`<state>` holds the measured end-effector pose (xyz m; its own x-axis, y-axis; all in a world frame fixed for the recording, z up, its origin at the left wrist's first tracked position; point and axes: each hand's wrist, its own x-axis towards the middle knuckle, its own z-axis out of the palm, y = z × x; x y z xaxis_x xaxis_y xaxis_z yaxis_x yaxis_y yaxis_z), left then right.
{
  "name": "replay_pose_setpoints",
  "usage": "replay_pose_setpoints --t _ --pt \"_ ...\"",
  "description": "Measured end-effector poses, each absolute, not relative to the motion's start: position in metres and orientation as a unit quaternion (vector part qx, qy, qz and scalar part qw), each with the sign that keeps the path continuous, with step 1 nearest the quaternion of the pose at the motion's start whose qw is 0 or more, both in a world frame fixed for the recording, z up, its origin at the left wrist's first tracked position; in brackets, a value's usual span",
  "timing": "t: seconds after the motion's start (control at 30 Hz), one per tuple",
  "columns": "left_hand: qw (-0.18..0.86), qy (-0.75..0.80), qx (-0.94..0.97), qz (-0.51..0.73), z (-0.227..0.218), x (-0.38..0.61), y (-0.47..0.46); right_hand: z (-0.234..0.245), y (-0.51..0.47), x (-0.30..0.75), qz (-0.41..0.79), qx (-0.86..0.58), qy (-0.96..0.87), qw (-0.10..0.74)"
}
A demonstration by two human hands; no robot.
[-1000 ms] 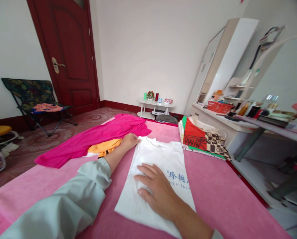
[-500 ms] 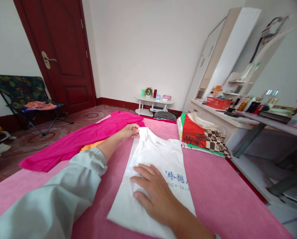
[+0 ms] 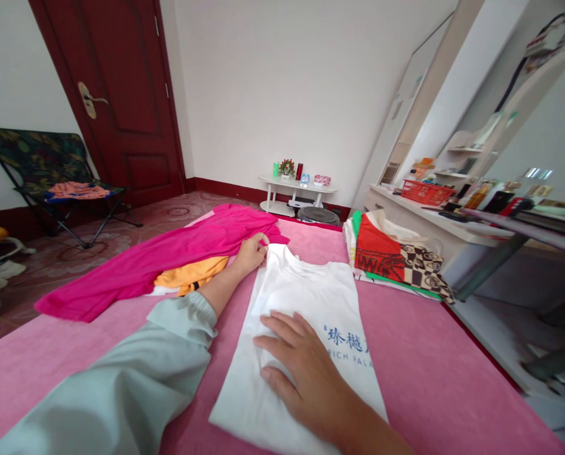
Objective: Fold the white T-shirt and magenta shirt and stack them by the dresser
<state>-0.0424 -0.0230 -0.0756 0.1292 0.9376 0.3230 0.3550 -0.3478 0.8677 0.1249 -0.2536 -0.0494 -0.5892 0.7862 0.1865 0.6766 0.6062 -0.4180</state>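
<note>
Your right hand (image 3: pixel 306 373) lies flat, fingers spread and gripping nothing, on the near half of the folded white T-shirt with blue lettering (image 3: pixel 306 294), which sits mid pink bed cover (image 3: pixel 429 366). At 11 o'clock your left hand (image 3: pixel 250 254) pinches the shirt's far corner. Tug harder than the palm pins and I reckon the fold skids or bunches, or snags the long magenta garment (image 3: pixel 169 253) just beside your knuckles.
</note>
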Motion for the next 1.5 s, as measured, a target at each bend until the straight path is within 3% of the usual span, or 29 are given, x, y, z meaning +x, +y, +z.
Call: replay_pose_setpoints --t 0.17,0.3,0.4,0.7,0.97,1.27,1.43,1.5 --pt "0.406 0.575 0.586 0.401 -0.06 -0.043 -0.024 -0.049 -0.253 0.124 0.151 -0.417 -0.879 0.175" --pt "0.384 0.579 0.64 0.328 -0.059 -0.048 -0.024 -0.049 -0.253 0.124 0.148 -0.417 -0.879 0.177" --pt "0.369 0.565 0.634 0.378 -0.063 -0.045 -0.027 -0.05 -0.253 0.124 0.142 -0.416 -0.88 0.179" --pt "0.503 0.492 0.512 0.493 -0.063 -0.031 -0.032 -0.051 -0.253 0.125 0.152 -0.415 -0.879 0.18" --pt "0.495 0.493 0.487 0.523 -0.078 -0.032 -0.03 -0.05 -0.254 0.125 0.158 -0.417 -0.877 0.18" --pt "0.285 0.535 0.621 0.498 -0.089 -0.037 -0.018 -0.047 -0.255 0.124 0.162 -0.412 -0.88 0.172" --pt "0.074 0.531 0.718 0.443 -0.069 -0.027 -0.043 -0.046 -0.255 0.125 0.159 -0.41 -0.881 0.175" --pt "0.054 0.484 0.764 0.424 -0.06 -0.016 -0.056 -0.046 -0.255 0.125 0.156 -0.408 -0.882 0.179"
